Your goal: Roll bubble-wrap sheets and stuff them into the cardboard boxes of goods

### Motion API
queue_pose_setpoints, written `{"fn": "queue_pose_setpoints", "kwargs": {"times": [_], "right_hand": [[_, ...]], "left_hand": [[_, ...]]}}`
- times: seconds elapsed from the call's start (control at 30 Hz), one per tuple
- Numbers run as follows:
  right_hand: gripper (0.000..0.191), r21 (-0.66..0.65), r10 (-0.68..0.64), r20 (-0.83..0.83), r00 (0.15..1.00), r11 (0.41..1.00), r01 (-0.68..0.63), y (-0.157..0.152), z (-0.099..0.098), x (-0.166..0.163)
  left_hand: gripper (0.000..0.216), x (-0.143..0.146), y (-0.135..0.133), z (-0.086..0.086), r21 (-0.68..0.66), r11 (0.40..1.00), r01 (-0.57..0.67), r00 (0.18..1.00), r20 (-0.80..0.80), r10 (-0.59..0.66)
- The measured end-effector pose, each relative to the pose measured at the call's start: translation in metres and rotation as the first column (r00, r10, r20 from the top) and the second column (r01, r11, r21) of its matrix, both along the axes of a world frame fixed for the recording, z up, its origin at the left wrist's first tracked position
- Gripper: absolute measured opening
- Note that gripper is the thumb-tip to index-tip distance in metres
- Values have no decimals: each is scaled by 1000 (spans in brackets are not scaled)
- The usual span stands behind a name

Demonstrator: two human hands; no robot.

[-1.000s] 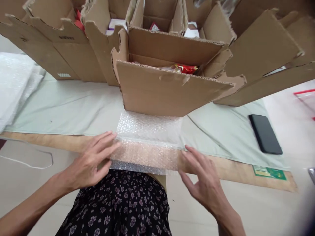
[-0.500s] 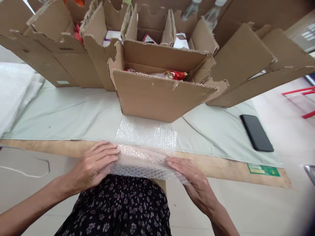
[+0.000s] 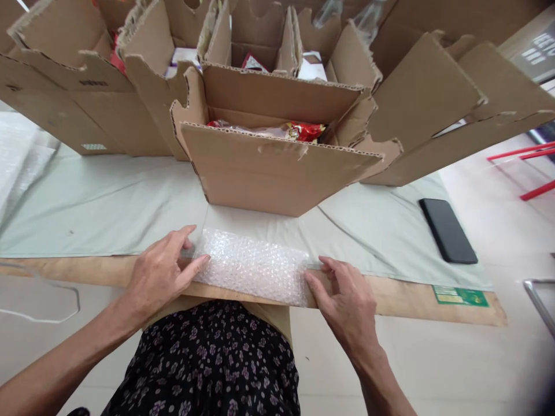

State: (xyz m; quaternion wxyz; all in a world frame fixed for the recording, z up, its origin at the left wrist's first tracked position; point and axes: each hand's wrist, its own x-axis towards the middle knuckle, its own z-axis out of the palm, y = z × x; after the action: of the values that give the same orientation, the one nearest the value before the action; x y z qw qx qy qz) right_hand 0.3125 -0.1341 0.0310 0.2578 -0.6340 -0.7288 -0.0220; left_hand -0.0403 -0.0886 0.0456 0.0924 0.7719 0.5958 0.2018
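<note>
A folded sheet of clear bubble wrap (image 3: 254, 267) lies at the near edge of the table, on the pale green cloth (image 3: 108, 202). My left hand (image 3: 160, 271) presses its left end, thumb on top. My right hand (image 3: 347, 300) holds its right end with the fingertips. Directly behind the wrap stands an open cardboard box (image 3: 269, 156) with red packets (image 3: 306, 131) inside.
Several more open cardboard boxes (image 3: 87, 86) crowd the back of the table. A black phone (image 3: 447, 230) lies on the cloth at the right. A green label (image 3: 459, 296) sits on the wooden table edge. More bubble wrap (image 3: 17, 162) lies at the far left.
The bubble wrap sheet was flat, then its near half was lifted and folded over away from me. It now lies doubled, with both hands at its ends.
</note>
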Motion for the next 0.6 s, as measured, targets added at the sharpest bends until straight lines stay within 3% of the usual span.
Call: {"fn": "queue_pose_setpoints", "kwargs": {"times": [0.17, 0.3, 0.4, 0.5, 0.6], "right_hand": [[38, -70, 20, 92, 996, 997, -13, 14, 2, -1], [20, -86, 100, 85, 991, 992, -92, 25, 1, -16], [18, -65, 151, -83, 985, 985, -157, 18, 8, -20], [3, -132, 150, -315, 937, 971, -200, -1, 20, -28], [40, -183, 185, -491, 852, 934, -308, -18, 23, -59]], "left_hand": [[37, -2, 1, 4, -49, 999, 7, 990, -137, -13], [19, 15, 3, 4, -83, 993, 83, 992, -90, -91], [20, 24, 1, 8, -57, 991, 119, 993, 11, -118], [16, 13, 2, 23, -64, 994, 90, 990, 111, -82], [11, -13, 14, 44, -118, 993, -19, 994, 106, 32]]}}
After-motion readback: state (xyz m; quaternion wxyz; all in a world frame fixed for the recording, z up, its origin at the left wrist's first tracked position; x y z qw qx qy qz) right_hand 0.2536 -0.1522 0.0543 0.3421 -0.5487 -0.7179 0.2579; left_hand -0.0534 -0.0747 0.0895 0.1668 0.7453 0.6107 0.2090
